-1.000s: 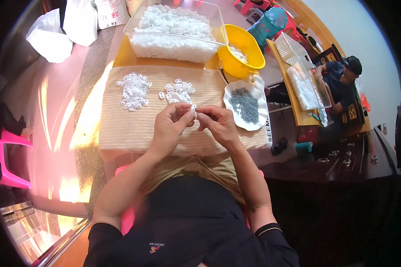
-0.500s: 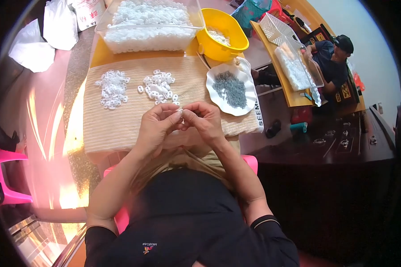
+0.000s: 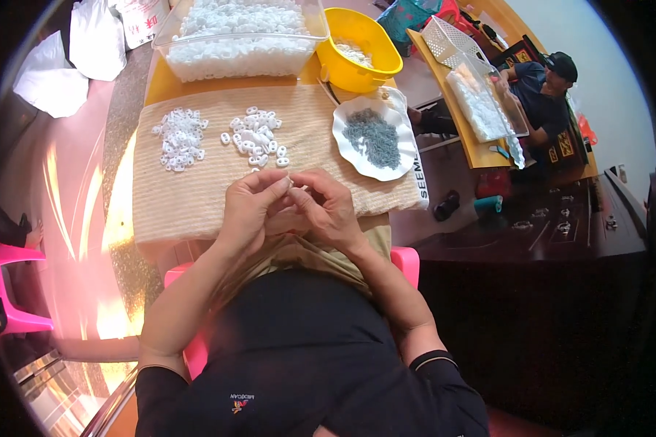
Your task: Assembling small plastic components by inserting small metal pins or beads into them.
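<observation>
Near the front edge of the cloth-covered table, my left hand (image 3: 251,207) pinches a small white plastic piece (image 3: 290,182) between thumb and fingertips. My right hand (image 3: 328,207) meets it there, its fingers curled and closed around the same spot; the fingertips mostly hide the piece. Just beyond my hands lies a loose pile of white oval two-holed plastic pieces (image 3: 255,135). To its left is another pile of flat white plastic pieces with holes (image 3: 181,138). On the right, a white wavy-rimmed plate (image 3: 346,149) carries a heap of small grey metal-looking parts (image 3: 373,138), too fine to name.
A clear plastic bin (image 3: 233,67) full of white pieces stands at the table's far side, beside a yellow basin (image 3: 335,73). Under everything lies a beige striped cloth (image 3: 182,207). At another table (image 3: 430,62) on the right sits a person (image 3: 539,95). A pink stool (image 3: 22,320) stands left.
My hands stay together over the front edge. The right hand's fingers have shifted and curled lower around the small piece. The whole view has moved slightly.
</observation>
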Motion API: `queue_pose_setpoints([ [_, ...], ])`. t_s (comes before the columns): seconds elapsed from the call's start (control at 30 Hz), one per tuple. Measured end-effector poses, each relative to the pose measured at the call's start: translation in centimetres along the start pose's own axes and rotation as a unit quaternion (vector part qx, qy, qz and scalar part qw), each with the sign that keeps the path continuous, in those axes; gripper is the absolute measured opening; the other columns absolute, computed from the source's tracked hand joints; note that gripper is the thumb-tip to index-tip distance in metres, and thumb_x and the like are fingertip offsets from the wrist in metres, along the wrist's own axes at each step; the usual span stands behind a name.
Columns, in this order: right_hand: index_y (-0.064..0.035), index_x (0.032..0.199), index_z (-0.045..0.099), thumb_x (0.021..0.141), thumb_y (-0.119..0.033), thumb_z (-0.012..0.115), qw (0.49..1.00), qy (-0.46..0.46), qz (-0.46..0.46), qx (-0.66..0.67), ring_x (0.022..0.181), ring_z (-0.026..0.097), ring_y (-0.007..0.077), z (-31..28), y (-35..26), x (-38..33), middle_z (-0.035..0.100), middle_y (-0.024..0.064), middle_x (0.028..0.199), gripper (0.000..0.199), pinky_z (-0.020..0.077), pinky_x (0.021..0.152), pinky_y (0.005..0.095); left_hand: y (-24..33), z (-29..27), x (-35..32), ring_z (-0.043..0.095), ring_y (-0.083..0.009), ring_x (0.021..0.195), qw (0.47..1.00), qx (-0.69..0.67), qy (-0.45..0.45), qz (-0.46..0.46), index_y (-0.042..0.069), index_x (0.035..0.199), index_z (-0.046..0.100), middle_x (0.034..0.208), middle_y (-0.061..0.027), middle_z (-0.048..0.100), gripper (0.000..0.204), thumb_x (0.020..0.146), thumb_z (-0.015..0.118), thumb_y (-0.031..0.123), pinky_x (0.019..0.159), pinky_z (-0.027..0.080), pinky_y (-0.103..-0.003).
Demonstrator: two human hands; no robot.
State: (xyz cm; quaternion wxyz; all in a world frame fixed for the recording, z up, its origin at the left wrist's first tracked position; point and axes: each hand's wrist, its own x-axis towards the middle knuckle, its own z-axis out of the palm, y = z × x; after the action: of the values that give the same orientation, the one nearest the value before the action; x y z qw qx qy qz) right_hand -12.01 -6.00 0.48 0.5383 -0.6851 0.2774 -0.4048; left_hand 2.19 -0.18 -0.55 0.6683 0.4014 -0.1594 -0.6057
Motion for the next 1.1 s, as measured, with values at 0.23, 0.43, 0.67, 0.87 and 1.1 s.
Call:
queue_pose_setpoints([
  [0.23,-0.0004,0.1,0.064,0.076,-0.003,0.071,0.899,0.039,-0.185,-0.395,0.082,0.061,0.0255,-7.6,-0.1,0.7,0.06,0.0125,0.099,0.025,0.0491,0.07,0.0338,0.3,0.3,-0.3,0.064,-0.0156,0.082,1.0,0.022,0.001,-0.002,-0.001,0.102,0.061,0.091,-0.0068,0.063,0.015,0.088,0.063,0.003,0.076,0.057,-0.027],
  [0.43,-0.0003,0.107,0.062,0.074,-0.026,0.076,0.793,-0.002,-0.134,-0.594,0.122,0.041,0.0381,-10.2,-0.8,1.3,0.049,0.017,0.124,0.044,0.0385,0.099,0.0442,-0.3,0.1,-0.2,0.064,-0.0156,0.082,1.0,0.016,-0.013,-0.002,-0.002,0.102,0.06,0.091,-0.0075,0.063,0.016,0.087,0.063,0.003,0.075,0.057,-0.027],
  [0.67,0.0001,0.11,0.06,0.08,-0.034,0.069,0.776,-0.028,-0.103,-0.622,0.128,0.034,0.0425,-10.7,0.1,1.5,0.044,0.0196,0.133,0.045,0.0324,0.104,0.0454,-0.3,0.4,-0.5,0.064,-0.0149,0.082,0.999,0.028,-0.006,-0.017,-0.002,0.102,0.06,0.091,-0.0072,0.063,0.016,0.087,0.063,0.003,0.076,0.057,-0.027],
  [0.87,-0.0001,0.108,0.061,0.081,-0.033,0.068,0.781,-0.036,-0.111,-0.613,0.126,0.036,0.0434,-11.0,0.6,1.5,0.046,0.0206,0.13,0.043,0.0338,0.103,0.046,-0.5,0.4,-0.5,0.064,-0.0151,0.08,0.999,0.03,-0.015,-0.012,-0.004,0.103,0.06,0.091,-0.0092,0.063,0.018,0.087,0.064,0.004,0.075,0.056,-0.026],
  [1.1,-0.0012,0.1,0.064,0.079,-0.03,0.071,0.785,-0.016,-0.141,-0.604,0.12,0.041,0.0422,-10.9,1.1,1.4,0.053,0.019,0.12,0.037,0.037,0.099,0.0457,-0.4,0.5,-0.6,0.063,-0.0145,0.08,0.999,0.038,-0.017,-0.023,-0.002,0.102,0.06,0.089,-0.0078,0.063,0.016,0.087,0.064,0.004,0.074,0.056,-0.026],
])
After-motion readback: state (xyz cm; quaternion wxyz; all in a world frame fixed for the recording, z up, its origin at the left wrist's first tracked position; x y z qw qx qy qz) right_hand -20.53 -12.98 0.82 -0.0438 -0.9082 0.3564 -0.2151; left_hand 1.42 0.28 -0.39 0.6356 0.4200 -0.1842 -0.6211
